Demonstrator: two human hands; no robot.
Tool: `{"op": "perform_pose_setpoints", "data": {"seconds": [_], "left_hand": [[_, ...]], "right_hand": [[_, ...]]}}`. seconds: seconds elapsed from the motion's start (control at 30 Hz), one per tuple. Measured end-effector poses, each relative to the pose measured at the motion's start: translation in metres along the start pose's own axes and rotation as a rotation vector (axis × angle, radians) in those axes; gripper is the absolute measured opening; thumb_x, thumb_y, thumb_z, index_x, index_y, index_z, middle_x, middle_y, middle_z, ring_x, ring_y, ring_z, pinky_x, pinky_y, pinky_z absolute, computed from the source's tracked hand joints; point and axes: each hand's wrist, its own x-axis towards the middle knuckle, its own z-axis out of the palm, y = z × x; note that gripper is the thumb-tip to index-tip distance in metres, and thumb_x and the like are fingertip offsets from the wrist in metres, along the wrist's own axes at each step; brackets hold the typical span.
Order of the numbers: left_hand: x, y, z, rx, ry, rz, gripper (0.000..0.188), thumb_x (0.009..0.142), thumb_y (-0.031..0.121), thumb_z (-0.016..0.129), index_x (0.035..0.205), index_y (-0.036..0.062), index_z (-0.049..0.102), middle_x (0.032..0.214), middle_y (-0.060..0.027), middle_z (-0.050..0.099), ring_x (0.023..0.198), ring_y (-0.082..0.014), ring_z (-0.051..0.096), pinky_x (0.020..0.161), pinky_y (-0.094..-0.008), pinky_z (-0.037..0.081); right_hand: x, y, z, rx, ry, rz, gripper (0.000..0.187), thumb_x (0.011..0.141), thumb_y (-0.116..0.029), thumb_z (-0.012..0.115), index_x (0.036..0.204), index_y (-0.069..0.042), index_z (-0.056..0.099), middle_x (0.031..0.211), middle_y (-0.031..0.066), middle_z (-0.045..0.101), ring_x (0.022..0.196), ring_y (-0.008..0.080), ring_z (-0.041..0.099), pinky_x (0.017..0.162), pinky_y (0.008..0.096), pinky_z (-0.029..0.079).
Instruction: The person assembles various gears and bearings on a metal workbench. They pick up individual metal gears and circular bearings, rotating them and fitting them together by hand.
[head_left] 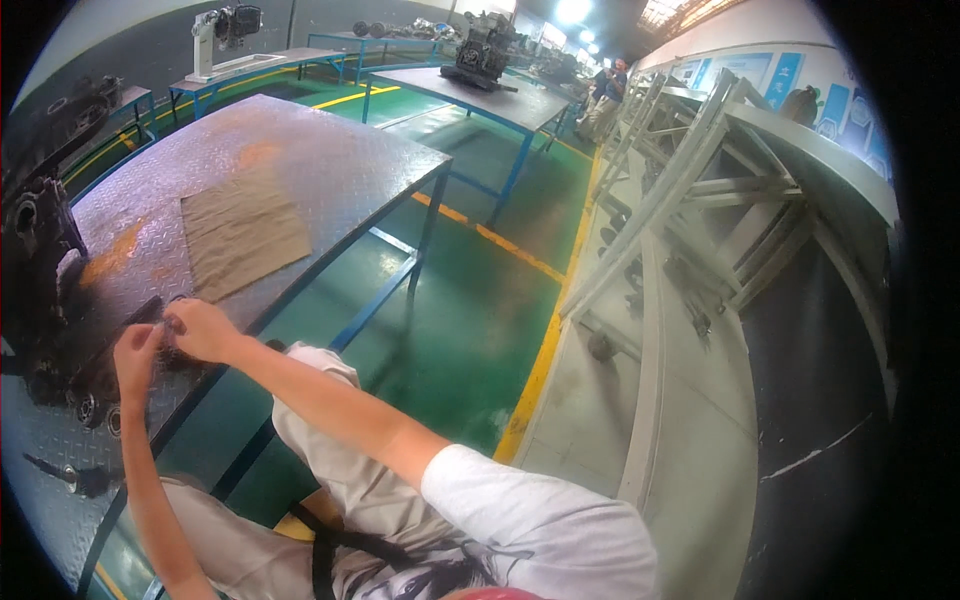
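Note:
My left hand [137,358] and my right hand [203,331] meet over the near edge of a metal table [340,150] with a raised tread pattern. Both have their fingers closed round a small part between them, too small and too covered to name. Dark greasy engine parts [40,240] stand close by on the left. Beside my left wrist lie small round metal rings [88,408]. A brown cloth [245,235] is spread flat on the tabletop beyond my right hand.
Nearer on the left, a dark-handled tool [68,474] lies on the table. Ahead, an engine [482,50] sits on another blue-legged table [520,105]. Grey metal frames [690,190] line the right side. Far off, a person [607,90] is by the walkway.

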Motion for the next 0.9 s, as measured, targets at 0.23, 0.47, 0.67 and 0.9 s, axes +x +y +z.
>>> {"op": "perform_pose_setpoints", "data": {"seconds": [0.23,0.47,0.67,0.9], "left_hand": [[-0.004,0.013,0.005,-0.328,-0.012,-0.045,0.026,0.085,0.025,0.062,0.098,0.0029,0.06,0.082,-0.0002,0.058,0.072,-0.0065,0.051,0.061,-0.0195,0.039],[0.008,-0.004,0.002,-0.34,0.063,-0.123,0.028,0.083,0.024,0.064,0.101,0.007,0.052,0.084,-0.0008,0.058,0.073,-0.0069,0.052,0.064,-0.0198,0.039],[0.01,-0.01,0.003,-0.364,0.188,-0.139,0.03,0.084,0.028,0.063,0.102,0.0063,0.053,0.084,-0.0009,0.058,0.074,-0.0079,0.054,0.066,-0.0196,0.04],[0.011,-0.017,0.0,-0.466,0.055,-0.241,0.027,0.088,0.034,0.056,0.101,0.0107,0.057,0.083,0.0009,0.06,0.074,-0.0078,0.056,0.067,-0.0227,0.042]], "right_hand": [[0.001,-0.017,0.007,0.043,0.073,-0.075,0.031,0.067,-0.014,0.071,0.091,-0.003,0.057,0.084,0.0157,0.061,0.079,0.0315,0.059,0.071,0.0386,0.047],[0.012,0.006,0.028,0.42,0.173,0.185,0.023,0.067,-0.011,0.071,0.077,0.001,0.055,0.068,0.0117,0.061,0.064,0.0208,0.06,0.058,0.0341,0.047],[0.016,-0.014,0.029,0.588,0.099,0.3,0.021,0.078,-0.015,0.065,0.088,0.002,0.058,0.075,0.0081,0.062,0.063,0.0132,0.057,0.052,0.0261,0.045],[0.017,-0.01,0.025,0.926,-0.068,0.565,0.019,0.085,-0.019,0.058,0.094,-0.002,0.059,0.074,0.0037,0.06,0.059,0.0099,0.053,0.049,0.0216,0.041]]}}
